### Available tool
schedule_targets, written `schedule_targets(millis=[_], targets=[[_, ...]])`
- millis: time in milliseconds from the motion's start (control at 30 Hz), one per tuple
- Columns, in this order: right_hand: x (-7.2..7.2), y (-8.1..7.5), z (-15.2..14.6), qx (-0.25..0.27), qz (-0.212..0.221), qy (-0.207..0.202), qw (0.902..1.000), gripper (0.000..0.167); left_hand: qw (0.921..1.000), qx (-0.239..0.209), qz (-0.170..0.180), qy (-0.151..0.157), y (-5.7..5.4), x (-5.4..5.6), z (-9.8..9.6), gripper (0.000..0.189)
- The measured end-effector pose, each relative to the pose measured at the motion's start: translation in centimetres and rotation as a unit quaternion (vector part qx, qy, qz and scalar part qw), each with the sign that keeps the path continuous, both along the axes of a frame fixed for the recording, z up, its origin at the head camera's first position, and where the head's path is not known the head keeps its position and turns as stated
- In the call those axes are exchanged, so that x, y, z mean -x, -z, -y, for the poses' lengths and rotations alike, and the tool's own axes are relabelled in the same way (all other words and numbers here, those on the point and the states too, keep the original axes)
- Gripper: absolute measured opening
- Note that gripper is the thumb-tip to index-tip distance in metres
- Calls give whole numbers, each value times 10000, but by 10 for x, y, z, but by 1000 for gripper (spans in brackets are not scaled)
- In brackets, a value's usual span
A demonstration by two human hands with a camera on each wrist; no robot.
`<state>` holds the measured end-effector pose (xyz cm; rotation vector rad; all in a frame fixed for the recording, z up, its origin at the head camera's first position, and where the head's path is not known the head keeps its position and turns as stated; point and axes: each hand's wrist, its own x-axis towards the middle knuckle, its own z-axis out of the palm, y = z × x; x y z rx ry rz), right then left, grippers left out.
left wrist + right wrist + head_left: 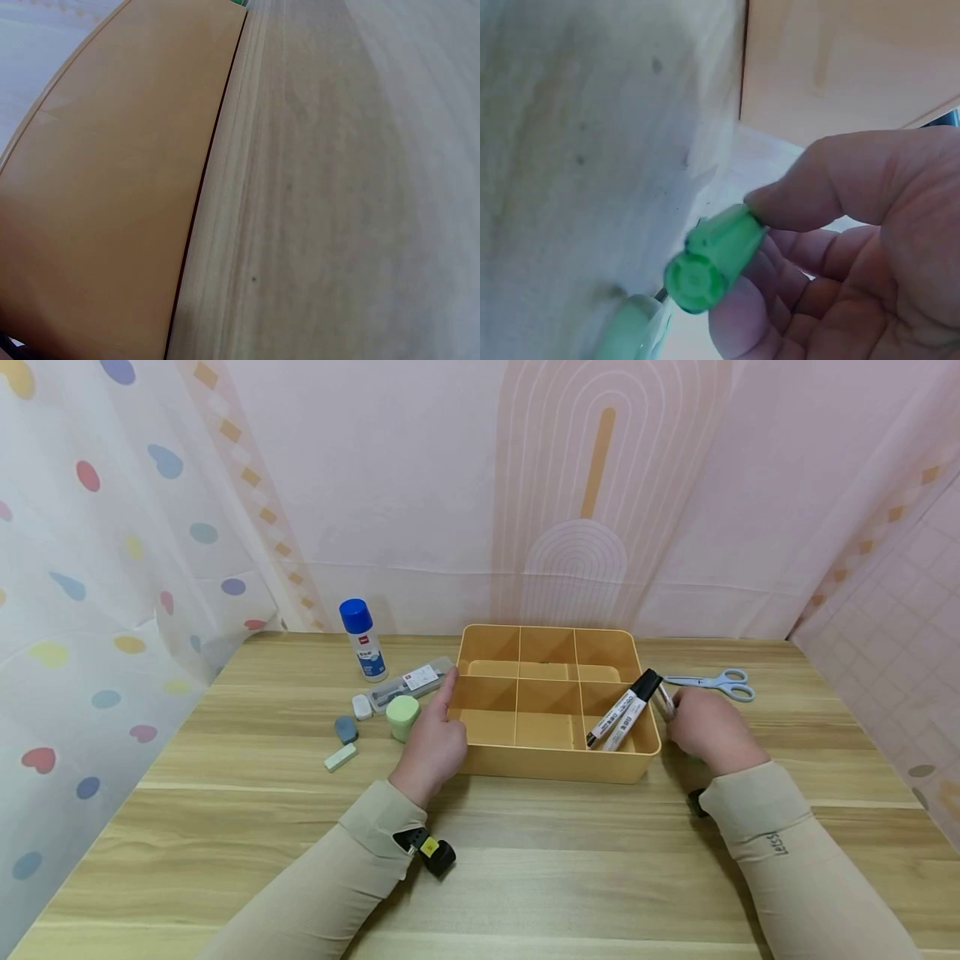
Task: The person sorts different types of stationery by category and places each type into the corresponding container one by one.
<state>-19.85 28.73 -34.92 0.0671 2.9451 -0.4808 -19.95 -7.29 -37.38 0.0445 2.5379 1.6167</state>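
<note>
A yellow box with several compartments stands on the table. My left hand rests against its left side, index finger straight along the rim; its other fingers are largely hidden. Two black-capped markers lean in the front right compartment. Just right of the box, my right hand pinches a marker with a green end between thumb and fingers. In the head view only the pale barrel of this marker shows. A second pale green thing, partly cut off, lies below it in the right wrist view.
Blue scissors lie behind my right hand. Left of the box are a glue stick, a clear case, a green round container, a white piece, a blue eraser-like piece and a pale green block.
</note>
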Motion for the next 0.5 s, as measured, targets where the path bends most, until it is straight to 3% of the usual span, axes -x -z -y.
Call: schedule_targets(millis=[333,500], targets=[[-4,-7,0,375,-368,317,9981,40,10000,14,9,-4,-1,-1,0,87],[-5,-10,-3,633,-791,471,9937,47,10000,-59,-16,-9,0,-1,0,86]])
